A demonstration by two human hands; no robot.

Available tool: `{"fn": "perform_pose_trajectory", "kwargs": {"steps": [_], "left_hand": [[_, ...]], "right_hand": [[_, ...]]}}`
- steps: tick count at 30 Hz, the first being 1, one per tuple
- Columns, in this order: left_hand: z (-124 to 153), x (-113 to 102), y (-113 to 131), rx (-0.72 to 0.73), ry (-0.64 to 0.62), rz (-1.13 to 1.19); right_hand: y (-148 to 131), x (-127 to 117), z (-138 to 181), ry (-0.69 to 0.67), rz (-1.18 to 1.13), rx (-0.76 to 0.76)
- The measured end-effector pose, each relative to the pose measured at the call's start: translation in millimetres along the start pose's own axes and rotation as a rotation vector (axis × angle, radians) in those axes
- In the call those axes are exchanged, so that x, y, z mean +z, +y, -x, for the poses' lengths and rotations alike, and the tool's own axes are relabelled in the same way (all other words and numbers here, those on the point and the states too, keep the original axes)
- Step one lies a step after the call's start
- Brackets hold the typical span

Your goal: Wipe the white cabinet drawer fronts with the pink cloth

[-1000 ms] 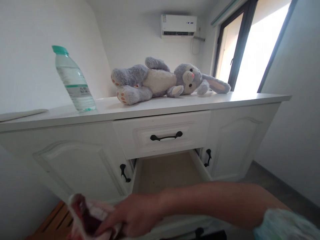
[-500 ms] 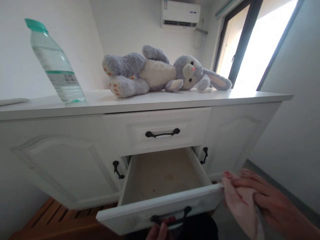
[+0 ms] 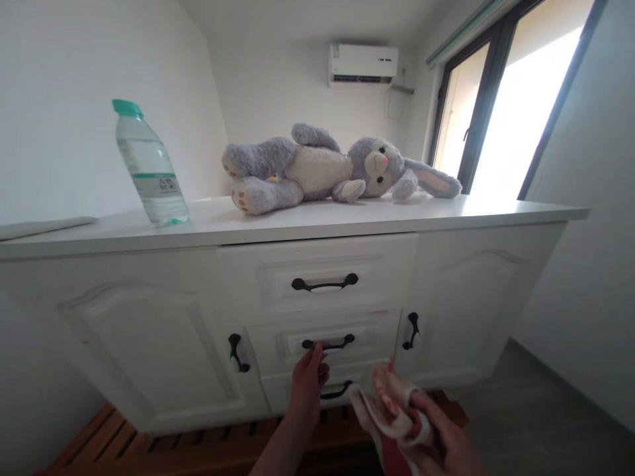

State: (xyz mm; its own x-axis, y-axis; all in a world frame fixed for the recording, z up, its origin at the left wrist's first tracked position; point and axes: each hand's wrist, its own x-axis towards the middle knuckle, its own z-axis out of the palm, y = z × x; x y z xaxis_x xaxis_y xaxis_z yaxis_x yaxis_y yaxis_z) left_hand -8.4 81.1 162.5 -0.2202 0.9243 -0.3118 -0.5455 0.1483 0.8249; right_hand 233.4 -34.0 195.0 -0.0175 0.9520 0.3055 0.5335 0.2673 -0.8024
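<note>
My left hand (image 3: 307, 383) reaches up to the middle drawer (image 3: 325, 344) of a white cabinet, its fingertips at the black handle (image 3: 328, 344). The drawer sits flush and closed. My right hand (image 3: 441, 439) is low at the bottom right, shut on a crumpled pink and red cloth (image 3: 389, 410). The cloth hangs in front of the lowest drawer (image 3: 297, 391), apart from the cabinet.
On the cabinet top (image 3: 436, 206) lie a grey plush rabbit (image 3: 327, 165) and a water bottle (image 3: 149, 168) with a green cap. A closed top drawer (image 3: 322, 281) and side doors (image 3: 466, 297) flank the drawers. A wooden slatted base (image 3: 163, 446) runs beneath. A window (image 3: 516, 99) is right.
The middle drawer, pulled out half a second ago, is now pushed in. My left hand moved up to its handle. My right hand with the cloth shifted left and lower.
</note>
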Motion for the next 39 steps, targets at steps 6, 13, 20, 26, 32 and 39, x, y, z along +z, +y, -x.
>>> {"fn": "perform_pose_trajectory", "kwargs": {"steps": [6, 13, 20, 26, 32, 39], "left_hand": [[44.4, -44.2, 42.2, 0.356, 0.202, -0.244], [32.7, -95.0, 82.3, 0.794, 0.571, -0.735], [3.9, -74.0, 66.1, 1.037, 0.336, -0.979], [15.9, 13.8, 15.6, 1.092, 0.046, -1.053], [30.6, 112.8, -28.7, 1.115, -0.356, -1.080], [26.4, 110.2, -71.8, 0.931, -0.482, -1.197]], "right_hand": [[-85.3, 92.6, -74.4, -0.199, 0.114, -0.707], [-135.3, 222.8, -160.7, -0.062, 0.457, -1.368], [-89.4, 210.3, -186.9, 0.068, 0.454, -1.511], [-24.9, 100.2, -175.4, 0.215, 0.576, -1.359], [42.9, -4.6, -162.2, 0.290, 0.685, -1.152], [101.2, 12.8, -125.5, 0.166, 0.639, -0.965]]}}
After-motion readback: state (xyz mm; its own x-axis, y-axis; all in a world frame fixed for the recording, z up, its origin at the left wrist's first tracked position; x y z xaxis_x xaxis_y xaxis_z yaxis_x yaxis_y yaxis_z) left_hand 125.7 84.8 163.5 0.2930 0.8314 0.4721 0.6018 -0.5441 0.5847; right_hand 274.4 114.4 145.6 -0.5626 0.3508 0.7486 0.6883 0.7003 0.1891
